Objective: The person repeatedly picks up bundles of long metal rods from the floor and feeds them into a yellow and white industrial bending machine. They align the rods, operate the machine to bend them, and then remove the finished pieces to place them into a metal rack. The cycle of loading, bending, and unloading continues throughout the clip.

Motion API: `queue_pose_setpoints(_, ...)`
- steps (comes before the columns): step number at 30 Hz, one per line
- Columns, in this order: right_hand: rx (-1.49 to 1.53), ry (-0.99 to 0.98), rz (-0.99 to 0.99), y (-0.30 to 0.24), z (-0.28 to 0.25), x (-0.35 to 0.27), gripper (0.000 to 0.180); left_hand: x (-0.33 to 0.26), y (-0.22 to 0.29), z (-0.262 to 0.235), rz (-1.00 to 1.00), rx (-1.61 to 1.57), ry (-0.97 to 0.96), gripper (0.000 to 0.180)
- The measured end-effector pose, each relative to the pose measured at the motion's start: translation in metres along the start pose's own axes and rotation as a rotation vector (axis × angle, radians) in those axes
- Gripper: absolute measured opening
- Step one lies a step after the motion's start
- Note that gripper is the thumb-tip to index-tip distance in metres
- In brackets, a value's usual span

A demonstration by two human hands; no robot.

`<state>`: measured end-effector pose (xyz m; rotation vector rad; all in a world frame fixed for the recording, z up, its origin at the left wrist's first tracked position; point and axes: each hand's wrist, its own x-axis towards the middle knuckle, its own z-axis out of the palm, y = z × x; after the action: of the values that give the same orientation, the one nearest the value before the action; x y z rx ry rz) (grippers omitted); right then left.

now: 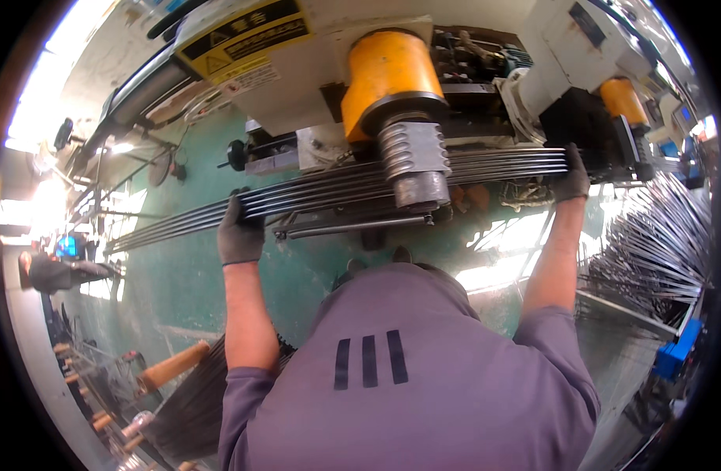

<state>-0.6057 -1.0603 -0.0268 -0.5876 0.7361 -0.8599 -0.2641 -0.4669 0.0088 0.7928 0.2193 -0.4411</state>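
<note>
Green floor (160, 298) runs beneath everything and fills the room between the machine's front edge and the person's feet; more of it left of the machine. Beige machine body (297, 98) spans the top. Rods (329, 188): one long set, at least four, exact count lost in overlap. They lie across the machine's front edge, passing the ribbed metal tool (414, 147); left ends overhang the floor, well past the machine's left edge, right ends at the right hand. What bears them mid-span: can't tell.

One rod pile (658, 243) at far right, individual pieces not countable. One dark bundle (199, 400) at lower left, brown roll (176, 366) beside it. Orange cylinders: 2, one (393, 74) above the ribbed tool, the other (623, 100) right of the right hand.

Hands: 2, both in dark grey gloves, well apart. Left hand (241, 231) is closed around the rods, left of the ribbed tool. Right hand (571, 179) touches the right ends, fingers pointing up; gripping or just pressing, can't tell.

Single round bar (360, 226) just below the rods, near side. 1 blue box (676, 351) below the pile.
</note>
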Motion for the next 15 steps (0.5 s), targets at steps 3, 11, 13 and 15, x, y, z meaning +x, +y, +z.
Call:
queue_pose_setpoints(3,0.013,0.057,0.019,-0.024,-0.002,0.01,0.019,-0.01,-0.009,0.019,-0.034,-0.042,-0.032,0.027)
queue_pose_setpoints(11,-0.162,0.297,-0.142,0.006,0.022,-0.015,0.038,-0.013,0.0,0.019,0.02,-0.132,0.053,0.023)
queue_pose_setpoints(13,-0.131,0.33,-0.133,0.059,0.094,-0.081,0.038,-0.013,-0.011,0.017,0.018,-0.158,0.047,0.021)
queue_pose_setpoints(15,-0.108,0.303,-0.086,0.076,0.106,-0.095,0.044,-0.03,-0.021,0.035,-0.036,-0.155,0.018,0.02)
